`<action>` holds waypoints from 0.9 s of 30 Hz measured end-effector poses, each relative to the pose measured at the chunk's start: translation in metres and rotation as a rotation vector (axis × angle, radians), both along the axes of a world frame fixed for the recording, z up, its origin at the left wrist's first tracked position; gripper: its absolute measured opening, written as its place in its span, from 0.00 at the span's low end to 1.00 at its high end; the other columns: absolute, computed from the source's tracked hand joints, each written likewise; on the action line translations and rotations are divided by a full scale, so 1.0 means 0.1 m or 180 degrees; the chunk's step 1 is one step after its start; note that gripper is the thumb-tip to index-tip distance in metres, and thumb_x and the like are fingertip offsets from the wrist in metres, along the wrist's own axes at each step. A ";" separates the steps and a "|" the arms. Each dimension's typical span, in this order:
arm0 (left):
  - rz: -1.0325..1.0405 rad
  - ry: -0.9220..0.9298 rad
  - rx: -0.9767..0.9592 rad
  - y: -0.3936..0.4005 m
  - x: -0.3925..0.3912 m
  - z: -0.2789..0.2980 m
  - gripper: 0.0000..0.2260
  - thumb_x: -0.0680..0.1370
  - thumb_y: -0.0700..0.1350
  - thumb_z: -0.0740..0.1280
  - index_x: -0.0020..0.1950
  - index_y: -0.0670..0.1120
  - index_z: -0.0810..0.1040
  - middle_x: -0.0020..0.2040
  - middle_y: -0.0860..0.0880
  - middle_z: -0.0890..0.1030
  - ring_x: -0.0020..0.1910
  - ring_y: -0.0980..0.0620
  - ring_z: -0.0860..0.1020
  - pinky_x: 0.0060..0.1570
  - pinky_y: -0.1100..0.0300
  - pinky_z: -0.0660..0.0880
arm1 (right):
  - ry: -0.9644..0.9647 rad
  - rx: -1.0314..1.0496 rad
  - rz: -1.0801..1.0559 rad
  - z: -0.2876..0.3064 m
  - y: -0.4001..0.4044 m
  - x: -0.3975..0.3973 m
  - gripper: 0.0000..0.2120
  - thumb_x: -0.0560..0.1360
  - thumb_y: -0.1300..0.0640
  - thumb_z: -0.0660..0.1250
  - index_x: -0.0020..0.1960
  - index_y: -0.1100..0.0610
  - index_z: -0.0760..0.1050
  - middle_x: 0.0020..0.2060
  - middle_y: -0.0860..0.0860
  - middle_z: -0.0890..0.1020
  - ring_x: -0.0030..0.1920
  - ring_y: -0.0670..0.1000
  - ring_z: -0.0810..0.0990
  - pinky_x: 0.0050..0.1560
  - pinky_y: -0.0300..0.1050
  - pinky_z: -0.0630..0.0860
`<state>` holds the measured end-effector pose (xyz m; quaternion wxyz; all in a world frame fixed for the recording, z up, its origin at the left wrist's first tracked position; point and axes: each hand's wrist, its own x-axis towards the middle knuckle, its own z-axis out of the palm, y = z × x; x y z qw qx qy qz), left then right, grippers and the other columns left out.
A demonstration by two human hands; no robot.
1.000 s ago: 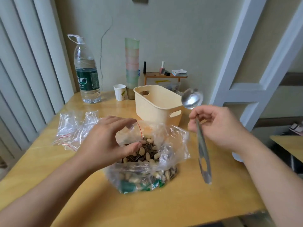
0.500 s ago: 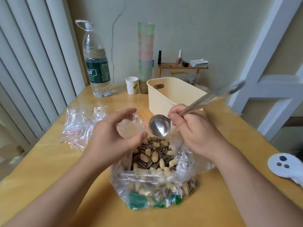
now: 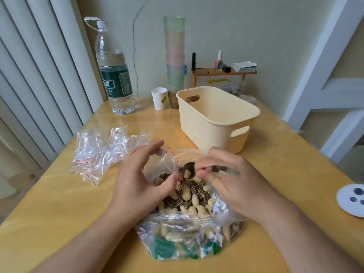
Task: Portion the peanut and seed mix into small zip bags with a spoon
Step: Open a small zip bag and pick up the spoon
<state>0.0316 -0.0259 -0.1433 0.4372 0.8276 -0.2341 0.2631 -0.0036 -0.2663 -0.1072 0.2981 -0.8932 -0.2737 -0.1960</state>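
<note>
Left hand (image 3: 137, 180) pinches the small bag's (image 3: 161, 164) rim; right hand (image 3: 232, 180) grips the spoon (image 3: 189, 171) dipping into the mix (image 3: 189, 196). Bin (image 3: 214, 123) stands just behind; bare counter (image 3: 59, 203) lies left.

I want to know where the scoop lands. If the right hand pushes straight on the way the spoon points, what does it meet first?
Probably the small zip bag that the left hand holds open.

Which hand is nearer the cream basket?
Right. The right hand, gripping the spoon, sits just in front of the cream basket; the left hand is farther left, holding the small zip bag.
</note>
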 end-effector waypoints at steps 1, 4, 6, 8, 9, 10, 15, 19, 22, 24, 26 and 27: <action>0.0033 -0.0005 -0.0042 -0.01 -0.01 0.00 0.32 0.69 0.59 0.76 0.71 0.54 0.77 0.60 0.64 0.80 0.63 0.58 0.78 0.64 0.61 0.73 | -0.0024 -0.0106 -0.0018 0.00 0.03 0.00 0.10 0.84 0.50 0.63 0.53 0.53 0.81 0.42 0.41 0.74 0.43 0.50 0.78 0.44 0.55 0.78; 0.0076 -0.0037 -0.0124 -0.03 -0.02 0.00 0.29 0.69 0.58 0.76 0.69 0.54 0.78 0.59 0.62 0.81 0.63 0.56 0.78 0.64 0.58 0.74 | -0.0121 -0.0341 -0.0003 -0.05 0.11 0.00 0.20 0.85 0.42 0.56 0.48 0.53 0.80 0.40 0.42 0.73 0.40 0.49 0.75 0.40 0.54 0.77; 0.0075 -0.0056 -0.0183 -0.04 -0.04 0.00 0.26 0.70 0.57 0.76 0.67 0.56 0.78 0.57 0.60 0.82 0.62 0.56 0.79 0.63 0.56 0.74 | 0.0002 -0.0161 -0.0036 -0.08 0.13 0.00 0.19 0.85 0.43 0.57 0.44 0.52 0.79 0.39 0.44 0.77 0.40 0.48 0.77 0.41 0.53 0.76; 0.0085 -0.0046 -0.0277 -0.05 -0.06 0.01 0.25 0.70 0.57 0.75 0.66 0.56 0.77 0.57 0.59 0.82 0.62 0.57 0.78 0.64 0.60 0.73 | 0.0506 0.0232 -0.0233 -0.08 0.13 0.01 0.19 0.84 0.44 0.59 0.45 0.53 0.81 0.40 0.45 0.81 0.41 0.46 0.81 0.45 0.53 0.79; 0.0098 -0.0035 -0.0315 -0.05 -0.06 0.01 0.25 0.70 0.57 0.75 0.66 0.55 0.77 0.57 0.59 0.82 0.62 0.58 0.78 0.64 0.61 0.73 | 0.0780 0.0408 -0.0378 -0.08 0.12 0.02 0.17 0.83 0.44 0.60 0.46 0.52 0.82 0.40 0.45 0.83 0.40 0.46 0.82 0.45 0.53 0.81; 0.0107 -0.0021 -0.0344 -0.05 -0.06 0.01 0.25 0.70 0.58 0.75 0.66 0.55 0.77 0.58 0.59 0.82 0.63 0.57 0.78 0.65 0.60 0.72 | 0.0948 0.0518 -0.0506 -0.08 0.10 0.03 0.15 0.83 0.44 0.62 0.47 0.50 0.83 0.38 0.45 0.84 0.39 0.45 0.84 0.45 0.54 0.82; 0.0005 0.0009 -0.0466 -0.02 -0.06 0.04 0.29 0.70 0.59 0.76 0.70 0.55 0.75 0.60 0.57 0.83 0.65 0.55 0.78 0.66 0.62 0.71 | 0.1105 0.0808 -0.0700 -0.06 0.09 0.02 0.12 0.82 0.44 0.65 0.45 0.47 0.83 0.37 0.41 0.85 0.36 0.47 0.84 0.44 0.56 0.83; 0.0069 0.0036 -0.0328 0.05 -0.05 0.07 0.32 0.69 0.59 0.76 0.73 0.54 0.76 0.61 0.58 0.82 0.66 0.54 0.78 0.66 0.63 0.72 | 0.0941 0.1294 -0.0851 -0.04 0.02 0.07 0.10 0.82 0.47 0.65 0.45 0.46 0.82 0.38 0.43 0.86 0.38 0.45 0.85 0.46 0.56 0.84; 0.0033 0.0001 -0.0235 0.06 -0.04 0.09 0.32 0.69 0.59 0.77 0.71 0.54 0.78 0.60 0.62 0.81 0.65 0.54 0.78 0.66 0.64 0.72 | 0.0773 0.1620 -0.0894 -0.01 -0.04 0.09 0.09 0.82 0.49 0.65 0.45 0.46 0.81 0.37 0.46 0.85 0.36 0.47 0.85 0.43 0.53 0.83; -0.0014 -0.0049 -0.0149 0.04 -0.03 0.09 0.30 0.68 0.59 0.77 0.69 0.54 0.79 0.59 0.66 0.80 0.64 0.53 0.78 0.65 0.60 0.74 | 0.0652 0.1761 -0.0934 0.03 -0.08 0.08 0.09 0.82 0.50 0.65 0.45 0.47 0.80 0.34 0.48 0.85 0.34 0.49 0.84 0.39 0.49 0.81; -0.0045 -0.0061 -0.0035 0.02 -0.02 0.08 0.29 0.67 0.59 0.78 0.67 0.55 0.80 0.59 0.68 0.78 0.63 0.53 0.78 0.64 0.51 0.76 | 0.0508 0.1859 -0.0964 0.09 -0.10 0.07 0.09 0.83 0.51 0.65 0.45 0.47 0.80 0.34 0.50 0.85 0.34 0.51 0.85 0.39 0.51 0.81; -0.0060 -0.0049 0.0013 0.01 -0.01 0.07 0.29 0.67 0.60 0.78 0.66 0.55 0.80 0.59 0.67 0.78 0.63 0.53 0.78 0.63 0.47 0.77 | 0.0445 0.1888 -0.0985 0.13 -0.11 0.06 0.09 0.83 0.51 0.65 0.45 0.48 0.80 0.34 0.50 0.85 0.34 0.52 0.85 0.39 0.53 0.82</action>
